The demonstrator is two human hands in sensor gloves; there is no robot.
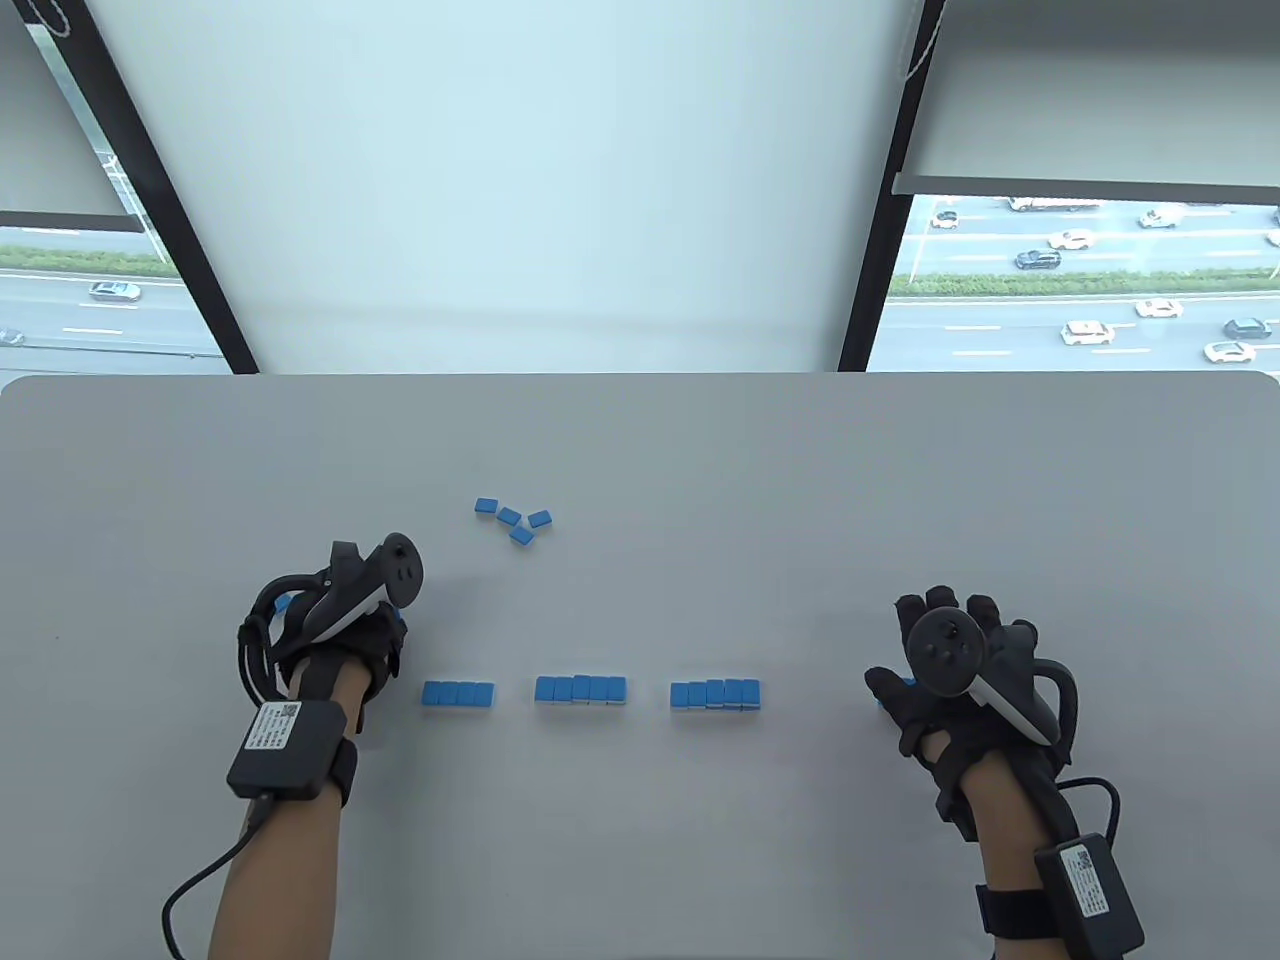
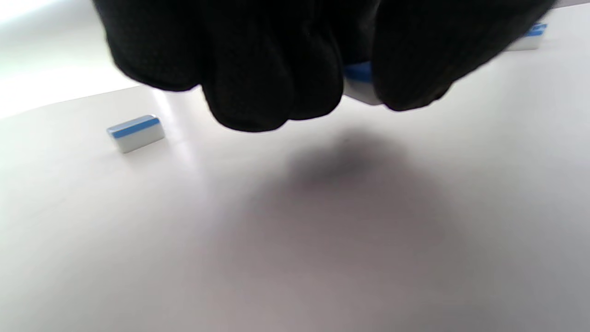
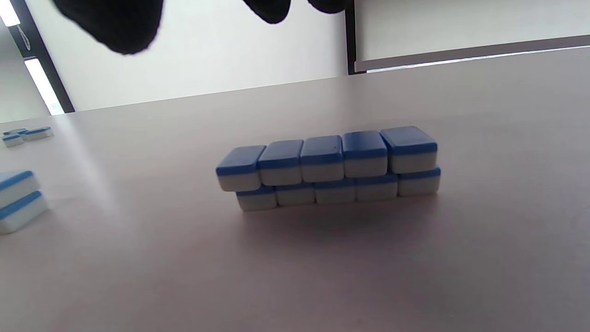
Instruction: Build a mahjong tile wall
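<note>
Three short rows of blue-backed mahjong tiles lie in a line: left row (image 1: 458, 694), middle row (image 1: 581, 689), right row (image 1: 715, 694). The right wrist view shows one of them as a two-layer stack (image 3: 329, 168), five tiles long. My left hand (image 1: 388, 618) hovers above the table left of the rows, and its curled fingers (image 2: 276, 78) grip a tile (image 2: 358, 76). My right hand (image 1: 935, 640) lies right of the rows with its fingers spread and holds nothing. A bit of blue tile (image 1: 906, 685) shows at its thumb.
Several loose tiles (image 1: 512, 517) lie in a cluster behind the rows. One single tile (image 2: 136, 133) sits on the table beyond my left fingers. A two-high stack (image 3: 16, 200) shows at the right wrist view's left edge. The grey table (image 1: 900, 470) ends at windows.
</note>
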